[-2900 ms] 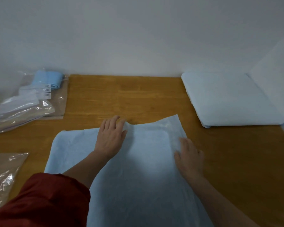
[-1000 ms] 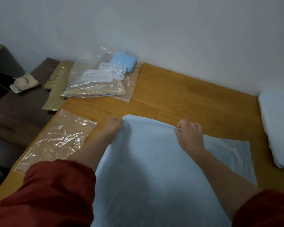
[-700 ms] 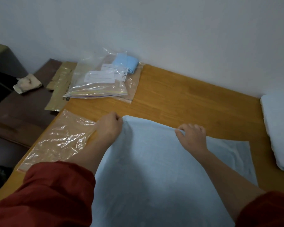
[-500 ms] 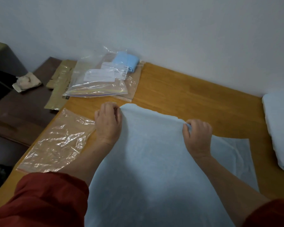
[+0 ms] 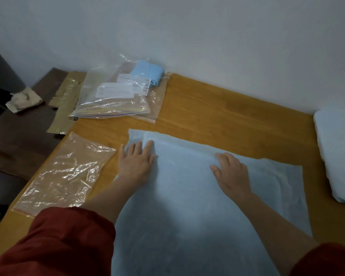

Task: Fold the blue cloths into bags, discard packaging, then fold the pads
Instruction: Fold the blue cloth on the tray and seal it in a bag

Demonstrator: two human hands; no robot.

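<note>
— Your hands?
— My left hand (image 5: 135,163) and right hand (image 5: 231,174) lie flat, fingers straight, pressing the pale blue pad (image 5: 187,200) on the wooden table (image 5: 217,108).
— Around it?
— A flat clear bag (image 5: 66,172) just beside it on the left; stacked pads (image 5: 343,152) far right.

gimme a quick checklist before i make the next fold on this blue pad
1. Left hand flat on the thin light blue pad: ok.
2. Right hand flat on it, fingers straight: ok.
3. Layers matched at the far left corner: not ok, the lower layer shows past the upper.
4. Crumpled clear plastic bag clear of the pad's left edge: ok.
5. Pale folded stack at the right clear of the pad: ok, bare wooden table between.
6. Pad's near edge: cannot tell, out of view.
</note>
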